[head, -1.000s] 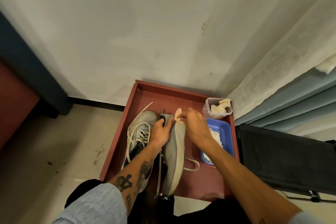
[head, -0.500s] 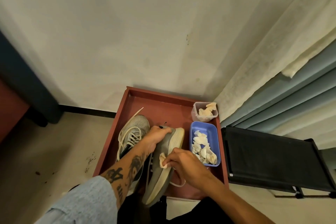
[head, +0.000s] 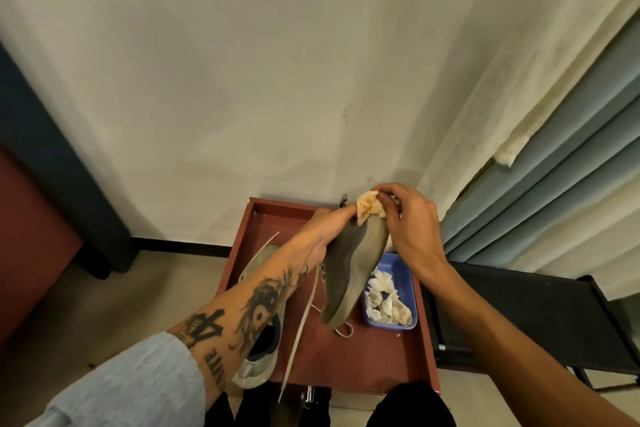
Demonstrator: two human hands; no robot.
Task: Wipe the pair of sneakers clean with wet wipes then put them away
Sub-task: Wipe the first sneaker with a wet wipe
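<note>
While your left hand (head: 323,234) grips the grey sneaker (head: 341,263), your right hand (head: 412,224) pinches a crumpled wipe (head: 369,209) at its tip. Its sole (head: 363,270): smooth, curved.

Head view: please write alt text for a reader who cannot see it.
A person's left hand holds a grey sneaker, sole showing, above a red tray, while the right hand presses a balled wipe on its upper end. The second sneaker and a blue tub of loose wipes lie on the tray.
</note>
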